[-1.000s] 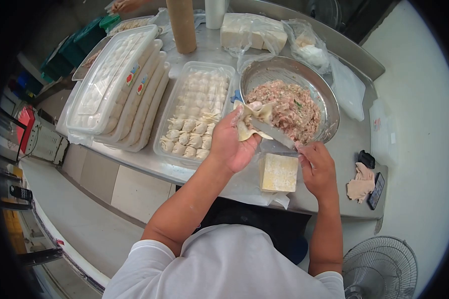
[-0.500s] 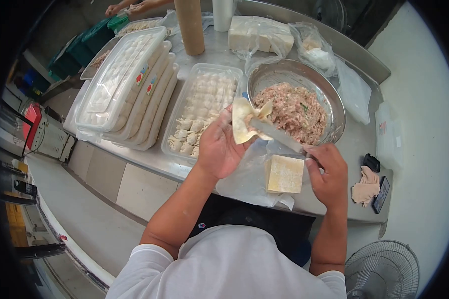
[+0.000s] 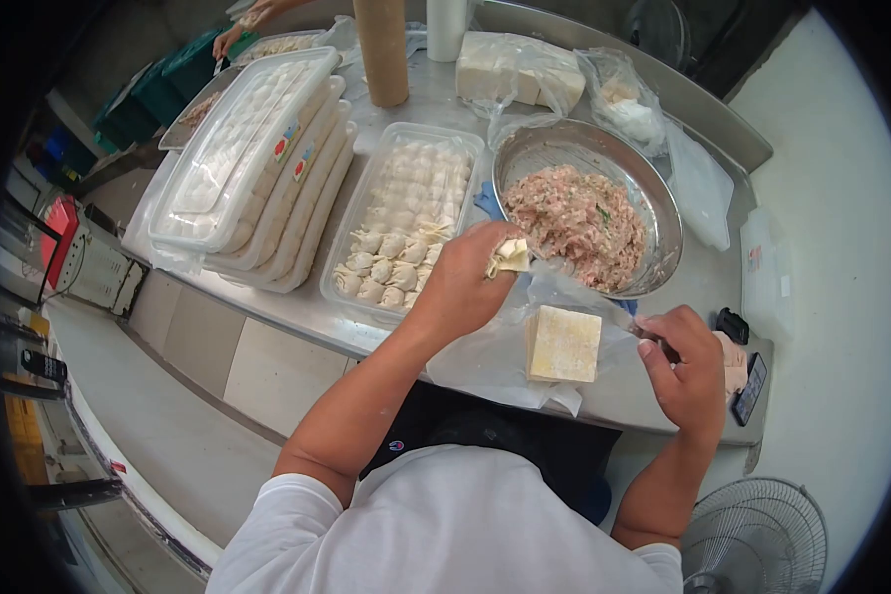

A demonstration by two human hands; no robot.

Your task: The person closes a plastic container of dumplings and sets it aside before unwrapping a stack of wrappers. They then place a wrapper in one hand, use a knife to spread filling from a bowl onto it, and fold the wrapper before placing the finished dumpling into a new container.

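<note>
My left hand (image 3: 472, 277) is closed around a folded dumpling wrapper (image 3: 510, 257), whose pale edges stick out by the thumb. It hangs between the open tray of dumplings (image 3: 403, 213) and the steel bowl (image 3: 666, 213) of minced meat filling (image 3: 579, 218). To the right, my right hand (image 3: 681, 361) grips the handle of a flat spatula (image 3: 653, 335); its blade is hard to make out. Between my hands, a square stack of yellowish wrappers (image 3: 566, 345) lies on a plastic sheet (image 3: 475, 364).
Stacked lidded trays (image 3: 247, 148) stand at the left. Behind are a brown roll (image 3: 381, 54), a white roll (image 3: 446, 30) and a bagged white block (image 3: 515, 69). A phone (image 3: 751, 388) lies right; a co-worker's hand (image 3: 230, 40) shows far left.
My left hand has turned over and closed round the wrapper, which was spread open before. My right hand has drawn the spatula away from it, to the right and down.
</note>
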